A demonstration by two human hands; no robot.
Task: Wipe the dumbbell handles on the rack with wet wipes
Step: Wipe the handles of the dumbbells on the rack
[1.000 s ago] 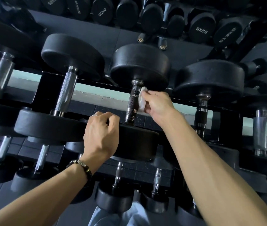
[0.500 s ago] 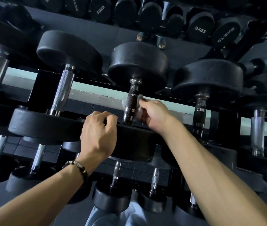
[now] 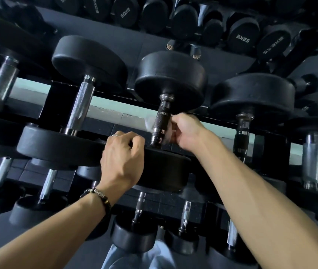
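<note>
A black dumbbell lies across the rack in the middle, its dark knurled handle [image 3: 160, 121] running between a far head [image 3: 170, 80] and a near head [image 3: 166, 169]. My right hand [image 3: 187, 131] holds a white wet wipe [image 3: 150, 124] wrapped behind the lower half of that handle; the wipe shows on both sides of the bar. My left hand [image 3: 123, 158] grips the top edge of the near head, fingers curled over it. A bracelet sits on my left wrist.
More dumbbells flank it: a silver-handled one [image 3: 79, 107] to the left, a dark-handled one [image 3: 242, 131] to the right. A lower tier holds smaller dumbbells [image 3: 135, 232]. Large weights marked with numbers [image 3: 241, 35] line the shelf above. Pale trousers [image 3: 140, 257] show at the bottom.
My right hand has slid down the handle with the wipe, from near the top to the lower half, and the wipe now wraps behind the bar. My left hand has stayed on the head.
</note>
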